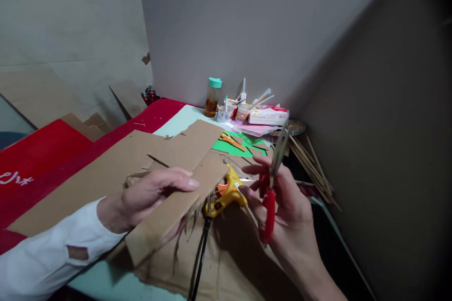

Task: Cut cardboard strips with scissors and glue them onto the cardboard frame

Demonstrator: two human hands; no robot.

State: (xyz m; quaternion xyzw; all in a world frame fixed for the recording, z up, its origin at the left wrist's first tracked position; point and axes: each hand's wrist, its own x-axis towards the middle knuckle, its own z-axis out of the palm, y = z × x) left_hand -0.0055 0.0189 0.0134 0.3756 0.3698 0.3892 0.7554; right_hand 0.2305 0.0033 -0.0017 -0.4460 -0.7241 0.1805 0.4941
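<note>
My left hand [148,197] grips a strip of brown cardboard [183,202], thumb lying on top and fingers underneath; the strip's lower edge is ragged. My right hand [282,211] is closed round the red handles of a pair of scissors [273,178], whose metal blades point up and away, close together. Between the two hands a yellow glue gun [228,193] lies on brown paper, with its black cord [199,258] running toward me.
A large cardboard sheet [116,169] covers the table over a red cloth [42,150]. Farther back lie green paper [236,146] with orange scissors [231,141], a jar with a teal lid [213,98], cups of tools, a white box [268,115] and wooden sticks [312,164].
</note>
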